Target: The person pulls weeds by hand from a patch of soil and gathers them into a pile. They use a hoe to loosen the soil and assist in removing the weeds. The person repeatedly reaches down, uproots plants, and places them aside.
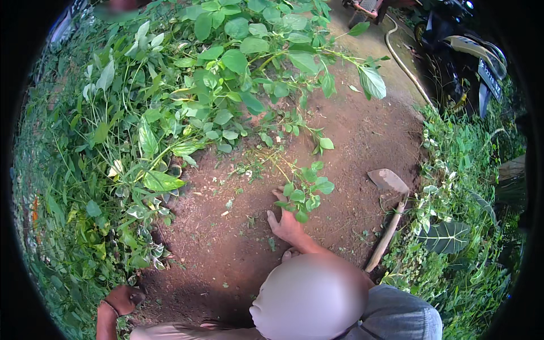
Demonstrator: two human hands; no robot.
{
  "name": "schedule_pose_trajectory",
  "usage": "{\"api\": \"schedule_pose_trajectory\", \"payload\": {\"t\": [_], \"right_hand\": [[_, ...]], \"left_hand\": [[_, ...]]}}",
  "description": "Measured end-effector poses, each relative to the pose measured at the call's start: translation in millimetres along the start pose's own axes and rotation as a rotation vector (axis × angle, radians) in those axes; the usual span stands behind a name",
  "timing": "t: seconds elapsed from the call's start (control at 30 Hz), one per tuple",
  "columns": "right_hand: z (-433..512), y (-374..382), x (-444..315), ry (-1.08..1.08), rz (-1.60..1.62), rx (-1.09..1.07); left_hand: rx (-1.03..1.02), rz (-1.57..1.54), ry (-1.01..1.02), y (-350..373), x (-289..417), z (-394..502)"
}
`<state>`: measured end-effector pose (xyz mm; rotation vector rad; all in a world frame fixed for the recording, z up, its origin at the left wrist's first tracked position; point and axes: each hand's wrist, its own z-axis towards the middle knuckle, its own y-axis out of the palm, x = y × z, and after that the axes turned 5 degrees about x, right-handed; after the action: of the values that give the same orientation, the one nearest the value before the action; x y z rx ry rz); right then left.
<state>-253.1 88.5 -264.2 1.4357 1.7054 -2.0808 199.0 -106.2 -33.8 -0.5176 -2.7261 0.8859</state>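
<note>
My right hand [290,228] reaches low over the brown soil [238,250], thumb and a finger spread apart. Leaves of a small green weed [310,191] overlap its back and hide some of the fingers. That weed's thin stem leads up to a patch of cut or loose greenery. At the lower left, my left hand [122,300], with a band at the wrist, is curled beside the plant border. Whether anything is inside its fingers is unclear. To the right lies a hand hoe [389,180] with a wooden handle [384,238], touched by neither hand.
Broad-leaved plants [238,59] fill the upper middle, and variegated foliage [148,246] edges the soil at left. A hose [403,63] runs along the path towards a parked motorcycle [463,59]. A dark, pale-veined leaf [444,237] stands at right.
</note>
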Motion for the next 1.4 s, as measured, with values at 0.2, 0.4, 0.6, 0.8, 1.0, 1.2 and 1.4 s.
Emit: {"api": "schedule_pose_trajectory", "payload": {"t": [0.2, 0.4, 0.6, 0.8, 1.0, 1.2, 1.4], "right_hand": [[55.2, 1.3, 7.2, -0.029, -0.166, 0.375], [188.8, 72.4, -18.3, -0.019, 0.117, 0.222], [230.3, 87.8, -43.7, -0.056, 0.728, 0.660], [257.8, 55.3, -59.5, 0.510, 0.912, 0.820], [192.4, 1.2, -76.5, 0.580, 1.305, 0.775], [174.6, -7.5, -91.5, 0.166, 1.080, 0.349], [185.7, 90.2, -131.9, -0.085, 0.044, 0.439]], "left_hand": [[0.056, 0.039, 0.205, -44.4, 81.5, -15.5], [0.152, 0.071, 0.328, -57.6, 157.1, -64.3], [0.191, -0.158, 0.318, -38.6, 162.8, -125.2], [0.137, -0.186, 0.360, 2.2, 127.7, -109.4], [-0.042, -0.104, 0.173, 12.9, 88.3, -103.7], [0.051, -0.073, 0.150, -4.0, 85.9, -117.6], [0.150, -0.065, 0.135, -6.7, 100.3, -124.6]]}}
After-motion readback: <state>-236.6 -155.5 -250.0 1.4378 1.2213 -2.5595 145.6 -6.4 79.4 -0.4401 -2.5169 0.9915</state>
